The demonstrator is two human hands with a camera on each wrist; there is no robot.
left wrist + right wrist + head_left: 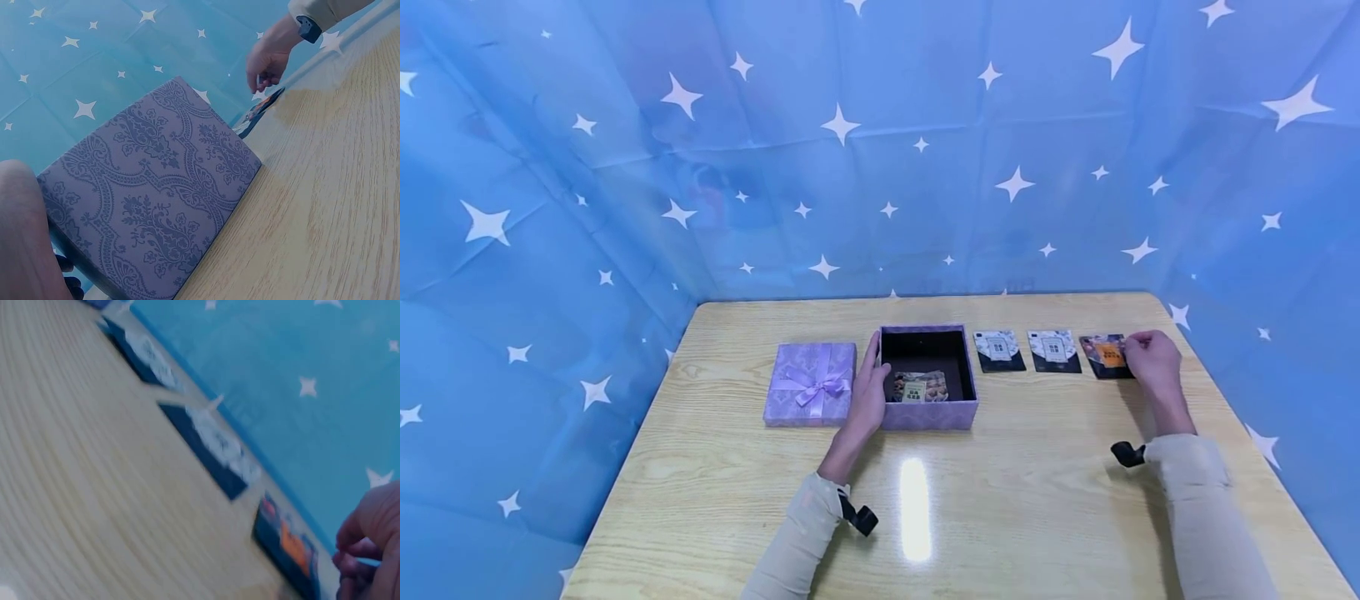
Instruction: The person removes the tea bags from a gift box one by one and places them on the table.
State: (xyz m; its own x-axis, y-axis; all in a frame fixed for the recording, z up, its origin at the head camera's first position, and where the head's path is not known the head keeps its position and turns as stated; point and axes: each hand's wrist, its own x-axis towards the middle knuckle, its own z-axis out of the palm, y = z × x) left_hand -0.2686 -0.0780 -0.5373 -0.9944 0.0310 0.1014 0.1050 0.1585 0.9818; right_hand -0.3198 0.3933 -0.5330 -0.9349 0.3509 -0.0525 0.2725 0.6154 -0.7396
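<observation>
My left hand (868,390) grips the left wall of an open purple patterned box (928,416), its thumb over the rim. A small printed packet (934,387) lies inside against the dark lining. At the right, my right hand (1152,361) is by the right edge of an orange-and-black packet (1106,357). In the right wrist view its fingers (351,532) are bent, and a narrow gap separates them from that packet. The left wrist view shows the box's outer side (156,187) close up, with the right hand (272,59) above the packet beyond.
Two white-and-black packets, one nearer the box (999,351) and one further right (1054,351), lie in a row. A purple lid with a ribbon bow (811,385) sits left of the box. Behind the wooden table (1000,500) hangs a blue star-patterned cloth (917,192).
</observation>
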